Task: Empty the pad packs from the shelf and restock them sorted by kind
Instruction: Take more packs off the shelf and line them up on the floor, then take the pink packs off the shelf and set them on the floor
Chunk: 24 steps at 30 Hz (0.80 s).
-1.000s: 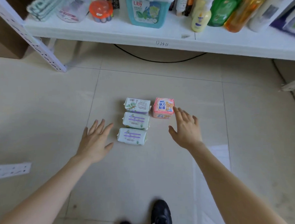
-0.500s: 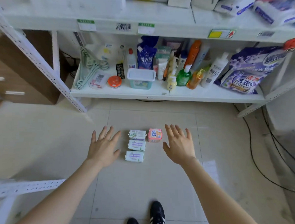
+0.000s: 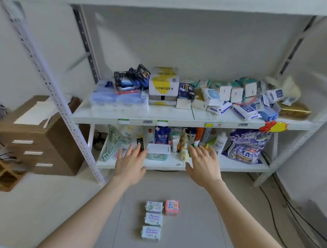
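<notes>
Left hand point(image 3: 130, 164) raised since half a second ago, now hovering before lower shelf point(image 3: 164, 163), fingers spread, holding nothing. Three white pad packs point(image 3: 153, 219) lying on floor tiles point(image 3: 192, 228) in column running away from person, each long axis pointing left-right. Pink pack point(image 3: 171, 207) sitting just right of farthest white one. Right hand point(image 3: 204, 166) likewise raised, fingers spread, empty. Upper shelf point(image 3: 170, 114) now showing.

L hand point(image 3: 130, 164): you hold it out fwd, palm down, fingers spread, empty | R hand point(image 3: 204, 166): same, fingers splayed, empty | both arms extended, hands apart, level.
</notes>
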### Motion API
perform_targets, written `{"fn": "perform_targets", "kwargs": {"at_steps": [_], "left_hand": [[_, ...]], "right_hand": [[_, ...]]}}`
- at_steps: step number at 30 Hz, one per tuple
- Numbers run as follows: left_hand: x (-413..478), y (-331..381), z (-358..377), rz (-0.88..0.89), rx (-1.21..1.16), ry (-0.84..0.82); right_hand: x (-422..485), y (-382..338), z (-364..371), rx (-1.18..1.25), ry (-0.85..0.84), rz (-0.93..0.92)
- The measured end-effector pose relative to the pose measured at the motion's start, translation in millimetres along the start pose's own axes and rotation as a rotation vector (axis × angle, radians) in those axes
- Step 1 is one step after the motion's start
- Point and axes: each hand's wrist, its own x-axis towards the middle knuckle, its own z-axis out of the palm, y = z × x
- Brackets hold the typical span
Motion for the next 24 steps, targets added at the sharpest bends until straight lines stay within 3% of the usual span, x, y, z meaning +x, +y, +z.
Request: {"fn": "perform_targets", "kwargs": {"at_steps": [14,24], "left_hand": [[37,-8,-212,0.047,0.116,0.429],[93,-10,-331,0.030,0.155,0.609]], "right_hand": [[67,9,-190,-0.007,0.384,-0.018],[141,41,-288,-0.036,0.555,-0.061]]}}
